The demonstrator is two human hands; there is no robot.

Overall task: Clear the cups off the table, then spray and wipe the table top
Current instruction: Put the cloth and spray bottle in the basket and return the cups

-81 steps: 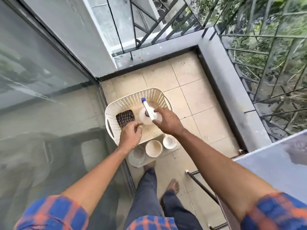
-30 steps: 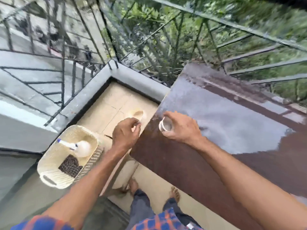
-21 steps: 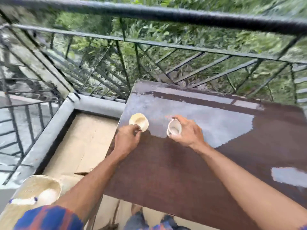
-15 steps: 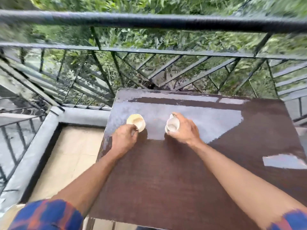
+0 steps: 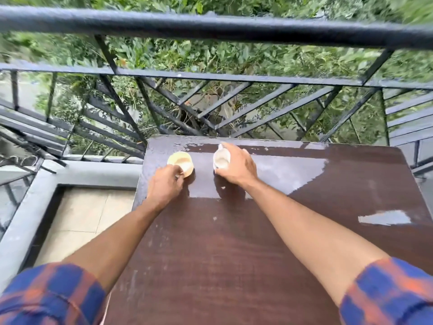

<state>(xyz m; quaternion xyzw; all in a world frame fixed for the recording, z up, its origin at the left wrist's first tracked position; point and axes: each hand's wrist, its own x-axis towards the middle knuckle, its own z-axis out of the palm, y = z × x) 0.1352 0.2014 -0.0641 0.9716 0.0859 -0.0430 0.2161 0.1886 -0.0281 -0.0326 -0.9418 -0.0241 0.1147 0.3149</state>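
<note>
**A home balcony, outdoors**

A dark wooden table [image 5: 234, 254] stands against a black metal railing [image 5: 210, 26], with green leaves [image 5: 210, 59] thick beyond it. Left of the table lie pale floor tiles [image 5: 77, 214], edged by a grey kerb [image 5: 93, 174]. A yellow cup [image 5: 180, 160] and a white cup [image 5: 221, 160] at the table's far end suggest household use.

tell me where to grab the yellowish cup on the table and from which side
Take the yellowish cup at its near side, by rim and wall, coming from the near left, where the left hand pinches it now. It stands mouth up, so the rim is free; the right hand, holding the white cup, blocks its right side.
</note>
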